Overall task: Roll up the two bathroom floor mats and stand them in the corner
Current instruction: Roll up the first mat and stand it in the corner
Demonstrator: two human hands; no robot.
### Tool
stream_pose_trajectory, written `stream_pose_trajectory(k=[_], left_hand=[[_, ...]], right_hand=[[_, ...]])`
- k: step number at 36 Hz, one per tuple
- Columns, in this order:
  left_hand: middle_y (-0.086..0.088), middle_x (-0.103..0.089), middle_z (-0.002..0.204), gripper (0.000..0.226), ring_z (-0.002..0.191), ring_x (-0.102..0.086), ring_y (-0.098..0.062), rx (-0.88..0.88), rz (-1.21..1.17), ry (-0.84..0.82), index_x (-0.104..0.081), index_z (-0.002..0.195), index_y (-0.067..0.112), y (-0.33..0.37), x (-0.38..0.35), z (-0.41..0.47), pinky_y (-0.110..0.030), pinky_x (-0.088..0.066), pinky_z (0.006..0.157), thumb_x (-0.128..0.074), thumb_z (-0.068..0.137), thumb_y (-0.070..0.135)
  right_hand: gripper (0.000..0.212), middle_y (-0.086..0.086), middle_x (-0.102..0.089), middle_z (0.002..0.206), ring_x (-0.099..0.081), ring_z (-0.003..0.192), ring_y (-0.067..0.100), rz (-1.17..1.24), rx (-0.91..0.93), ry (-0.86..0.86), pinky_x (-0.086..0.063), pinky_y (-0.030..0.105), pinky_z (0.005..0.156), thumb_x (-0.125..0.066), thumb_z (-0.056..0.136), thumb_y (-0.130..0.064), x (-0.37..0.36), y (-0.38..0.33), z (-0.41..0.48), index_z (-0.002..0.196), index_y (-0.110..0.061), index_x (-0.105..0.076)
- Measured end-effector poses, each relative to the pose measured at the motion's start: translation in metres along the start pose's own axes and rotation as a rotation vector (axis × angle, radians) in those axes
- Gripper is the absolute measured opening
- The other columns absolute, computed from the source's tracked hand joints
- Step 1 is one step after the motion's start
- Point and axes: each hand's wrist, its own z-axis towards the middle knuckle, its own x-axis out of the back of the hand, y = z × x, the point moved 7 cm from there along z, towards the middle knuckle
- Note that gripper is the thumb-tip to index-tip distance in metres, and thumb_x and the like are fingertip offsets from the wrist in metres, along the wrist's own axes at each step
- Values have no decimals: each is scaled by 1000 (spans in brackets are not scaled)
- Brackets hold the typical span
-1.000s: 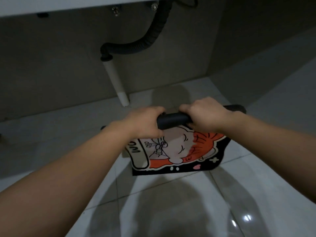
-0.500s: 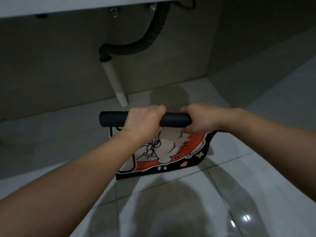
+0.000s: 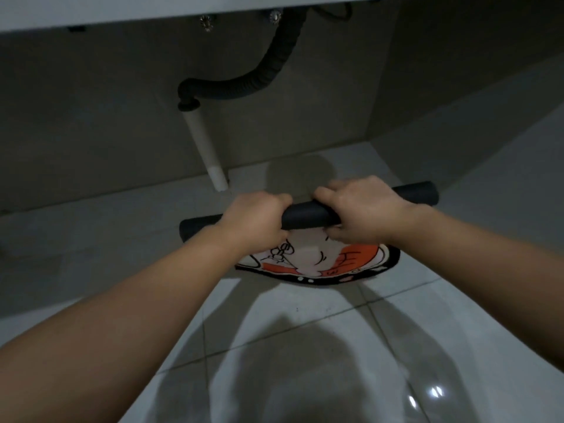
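Observation:
One floor mat (image 3: 308, 213) is partly rolled into a dark tube with its black backing outward, held above the tiled floor. Its unrolled end (image 3: 323, 264) hangs down below, showing an orange, white and black cartoon print. My left hand (image 3: 254, 222) grips the roll left of its middle. My right hand (image 3: 363, 209) grips it right of the middle, thumb under the roll. The tube's ends stick out past both hands, the right end higher. No second mat is in view.
A white drain pipe (image 3: 206, 151) joined to a black corrugated hose (image 3: 244, 87) comes down from under the sink counter (image 3: 152, 10) just beyond the mat. Dark walls meet in a corner (image 3: 370, 138) at the back right. Glossy white floor tiles (image 3: 305, 361) lie below.
The hanging printed part has grown shorter as more mat has wound onto the roll. The roll has shifted right and tilted, its right end now higher.

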Motion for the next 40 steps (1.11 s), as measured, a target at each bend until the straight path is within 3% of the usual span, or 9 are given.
stream_pose_trajectory(k=[6, 10, 13, 19, 26, 31, 33, 36, 40], left_hand=[[-1, -64, 92, 18, 80, -61, -26, -94, 165, 233, -54, 98, 19, 17, 5, -8, -33, -36, 59, -61, 82, 23], [-1, -66, 88, 19, 74, -60, -26, -96, 159, 287, -57, 94, 19, 18, 7, -11, -31, -36, 55, -66, 78, 22], [1, -64, 104, 35, 89, -61, -24, -74, 114, 171, -52, 110, 24, 14, 1, -6, -33, -42, 65, -63, 79, 34], [0, -51, 136, 101, 113, -56, -24, 74, -126, -248, -20, 145, 29, -10, -21, 2, -34, -48, 92, -76, 64, 51], [1, -62, 85, 26, 78, -60, -19, 24, -19, -123, -54, 100, 25, -4, -13, 2, -29, -41, 61, -65, 78, 34], [0, -63, 96, 22, 85, -61, -22, -69, 160, 91, -50, 106, 21, 6, -2, -5, -30, -35, 60, -57, 86, 29], [0, -63, 98, 22, 86, -61, -22, -76, 176, 163, -51, 106, 21, 10, 1, -7, -30, -35, 59, -57, 87, 29], [1, -63, 98, 24, 85, -60, -23, -73, 195, 205, -51, 104, 22, 12, 1, -8, -31, -37, 60, -58, 84, 34], [5, -62, 104, 45, 91, -62, -21, -53, 71, 119, -47, 113, 28, 4, -6, -1, -32, -46, 68, -61, 75, 46]], right_hand=[[96, 0, -54, 129, -58, 102, 19, 506, -246, -412, -49, 33, 86, -70, 66, -64, -24, 14, -2, 144, -31, -26], [42, -3, -66, 92, -63, 80, 14, 683, -229, -466, -51, 29, 69, -75, 71, -48, -27, 8, -2, 103, -30, -56], [24, -1, -63, 78, -62, 72, 19, 589, -208, -411, -47, 29, 61, -73, 75, -37, -26, 5, 0, 86, -28, -54], [26, 2, -67, 94, -64, 83, 28, 11, 64, 41, -37, 32, 59, -53, 85, -39, -8, -10, 1, 104, -22, -52], [36, 0, -64, 99, -62, 84, 25, 22, 69, 51, -36, 31, 59, -57, 81, -44, -9, -8, 2, 110, -24, -49], [73, -2, -63, 108, -61, 92, 22, 370, -172, -374, -52, 36, 78, -69, 67, -57, -25, 12, 4, 130, -31, -42], [57, -3, -64, 101, -62, 86, 18, 545, -194, -463, -52, 33, 73, -73, 68, -49, -29, 12, 0, 117, -33, -50], [30, -4, -65, 83, -63, 74, 13, 633, -189, -450, -48, 28, 61, -75, 71, -37, -29, 10, 0, 92, -35, -54], [25, -4, -62, 80, -61, 75, 18, 362, -153, -280, -40, 28, 56, -68, 76, -36, -22, 9, 2, 97, -30, -56]])
